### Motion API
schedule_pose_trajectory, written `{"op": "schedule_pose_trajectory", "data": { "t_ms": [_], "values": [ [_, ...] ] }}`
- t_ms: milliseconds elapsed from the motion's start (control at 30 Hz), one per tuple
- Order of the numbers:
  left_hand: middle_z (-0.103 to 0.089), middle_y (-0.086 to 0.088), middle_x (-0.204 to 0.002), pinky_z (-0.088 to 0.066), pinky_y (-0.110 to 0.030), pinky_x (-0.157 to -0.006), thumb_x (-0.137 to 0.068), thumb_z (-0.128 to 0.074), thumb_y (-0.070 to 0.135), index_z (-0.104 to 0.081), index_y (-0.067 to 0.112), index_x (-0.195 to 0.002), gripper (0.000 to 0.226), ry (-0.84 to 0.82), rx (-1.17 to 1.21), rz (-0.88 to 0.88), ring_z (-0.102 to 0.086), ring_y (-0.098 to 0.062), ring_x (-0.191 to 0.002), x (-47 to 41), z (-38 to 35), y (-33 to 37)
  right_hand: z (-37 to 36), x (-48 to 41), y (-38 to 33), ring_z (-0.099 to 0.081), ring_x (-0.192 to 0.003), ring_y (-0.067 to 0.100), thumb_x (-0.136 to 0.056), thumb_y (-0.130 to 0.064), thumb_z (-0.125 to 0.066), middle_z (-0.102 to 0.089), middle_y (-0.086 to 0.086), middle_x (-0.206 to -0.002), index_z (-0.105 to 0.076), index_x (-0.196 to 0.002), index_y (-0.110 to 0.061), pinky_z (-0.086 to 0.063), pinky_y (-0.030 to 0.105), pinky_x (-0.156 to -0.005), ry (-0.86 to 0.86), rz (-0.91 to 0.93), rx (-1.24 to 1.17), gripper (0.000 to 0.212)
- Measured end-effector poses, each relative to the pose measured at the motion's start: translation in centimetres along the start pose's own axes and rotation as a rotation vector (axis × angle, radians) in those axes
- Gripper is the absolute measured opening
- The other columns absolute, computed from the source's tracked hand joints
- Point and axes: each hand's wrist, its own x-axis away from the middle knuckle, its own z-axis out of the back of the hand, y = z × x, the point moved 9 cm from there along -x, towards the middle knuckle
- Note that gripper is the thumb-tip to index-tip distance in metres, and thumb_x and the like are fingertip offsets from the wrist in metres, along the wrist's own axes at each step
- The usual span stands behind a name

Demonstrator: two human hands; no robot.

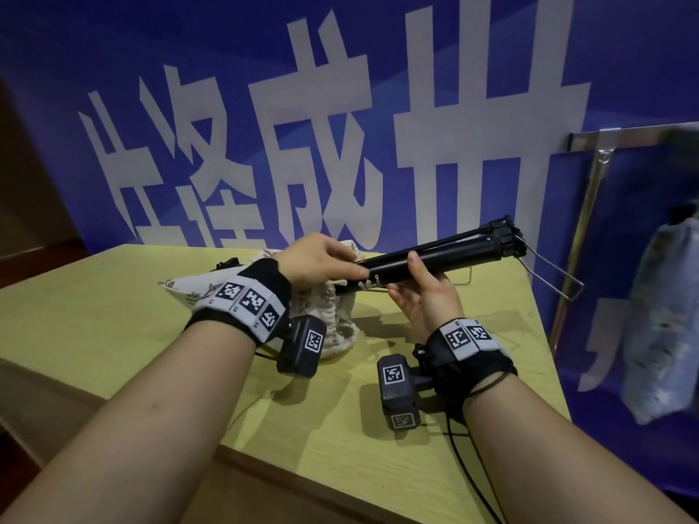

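Note:
A folded black tripod slants above the table, its feet end up at the right and its lower end inside the mouth of a beige patterned cloth bag. My right hand grips the tripod's tube from below, thumb over the top. My left hand pinches the bag's gathered opening against the tripod. The rest of the bag lies on the table behind my left wrist. Both wrists wear black bands with marker tags and small black boxes.
The yellow-green wooden table ends close at the front and right. A thin metal wire frame sits near the table's far right corner. A blue banner with white characters stands behind. A metal rail with a hanging pale bag is at the right.

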Motion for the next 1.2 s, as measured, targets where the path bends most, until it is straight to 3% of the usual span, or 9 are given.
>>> {"op": "schedule_pose_trajectory", "data": {
  "t_ms": [300,467,600,700,800,900,1000,1100,1200],
  "values": [
    [-0.065,0.012,-0.089,-0.048,-0.027,-0.068,-0.083,-0.073,0.040,-0.068,0.031,-0.117,0.035,0.095,-0.253,-0.019,-0.061,-0.008,-0.081,-0.5,-0.5,-0.4,-0.5,0.0,0.4,-0.066,-0.077,0.024,-0.091,-0.012,-0.059,-0.067,0.015,-0.099,-0.055,-0.117,-0.007,-0.057,0.026,-0.069,-0.052,-0.059,-0.036,0.027],
    [-0.064,0.010,-0.090,-0.046,-0.028,-0.069,-0.088,-0.067,0.040,-0.064,0.030,-0.122,0.035,0.168,-0.291,0.043,-0.060,-0.010,-0.083,0.0,1.4,-2.7,3.0,-0.7,-0.1,-0.064,-0.103,0.030,-0.085,-0.003,-0.062,-0.057,0.017,-0.117,-0.017,-0.148,-0.016,-0.053,0.038,-0.081,0.255,-0.022,-0.030,0.080],
    [-0.066,0.007,-0.090,-0.047,-0.029,-0.068,-0.090,-0.064,0.040,-0.065,0.028,-0.119,0.031,0.219,-0.316,0.094,-0.062,-0.012,-0.082,0.2,2.4,-4.5,5.2,-0.6,-1.5,-0.046,-0.128,0.031,-0.076,-0.020,-0.076,-0.030,0.015,-0.149,0.004,-0.151,-0.027,-0.043,0.045,-0.103,0.439,0.107,0.151,0.110],
    [-0.063,0.009,-0.089,-0.040,-0.025,-0.061,-0.090,-0.064,0.040,-0.064,0.030,-0.122,0.033,0.247,-0.353,0.110,-0.059,-0.009,-0.079,0.5,2.7,-5.5,5.1,0.1,-2.5,-0.024,-0.142,0.029,-0.078,-0.035,-0.074,-0.006,0.007,-0.159,0.006,-0.151,-0.025,-0.026,0.045,-0.112,0.497,0.194,0.360,0.109],
    [-0.063,0.007,-0.093,-0.041,-0.027,-0.065,-0.090,-0.064,0.040,-0.064,0.030,-0.123,0.034,0.256,-0.386,0.127,-0.057,-0.012,-0.082,0.8,2.7,-6.3,4.9,0.3,-3.4,-0.015,-0.146,0.024,-0.084,-0.045,-0.065,-0.006,0.001,-0.160,0.001,-0.152,-0.024,-0.020,0.044,-0.117,0.486,0.271,0.449,0.097],
    [-0.066,0.005,-0.097,-0.043,-0.029,-0.069,-0.090,-0.064,0.040,-0.065,0.029,-0.121,0.033,0.264,-0.390,0.141,-0.059,-0.014,-0.084,0.9,2.9,-6.9,4.5,-0.1,-3.4,-0.032,-0.139,0.023,-0.095,-0.051,-0.043,-0.036,0.002,-0.150,-0.031,-0.147,-0.017,-0.027,0.034,-0.111,0.441,0.243,0.551,0.064],
    [-0.066,0.004,-0.098,-0.043,-0.029,-0.069,-0.090,-0.065,0.040,-0.064,0.029,-0.122,0.034,0.241,-0.395,0.127,-0.059,-0.014,-0.086,1.0,2.8,-6.9,3.3,0.1,-2.8,-0.056,-0.104,0.023,-0.100,-0.049,-0.027,-0.060,0.002,-0.106,-0.065,-0.115,-0.011,-0.035,0.027,-0.086,0.353,0.189,0.561,0.056],
    [-0.065,0.004,-0.104,-0.043,-0.029,-0.072,-0.089,-0.065,0.041,-0.063,0.029,-0.123,0.036,0.186,-0.421,0.086,-0.058,-0.015,-0.090,0.7,2.0,-6.6,3.0,-0.6,-1.9,-0.066,-0.091,0.020,-0.096,-0.050,-0.041,-0.070,0.004,-0.094,-0.068,-0.091,-0.013,-0.050,0.033,-0.083,0.302,0.175,0.565,0.046],
    [-0.065,0.003,-0.107,-0.046,-0.030,-0.077,-0.089,-0.065,0.041,-0.063,0.028,-0.124,0.037,0.150,-0.417,0.084,-0.058,-0.015,-0.093,0.5,1.3,-6.6,3.9,-1.5,-0.7,-0.070,-0.079,0.017,-0.086,-0.042,-0.064,-0.070,0.008,-0.090,-0.052,-0.118,-0.002,-0.057,0.028,-0.073,0.281,0.081,0.346,0.052]
  ]
}}
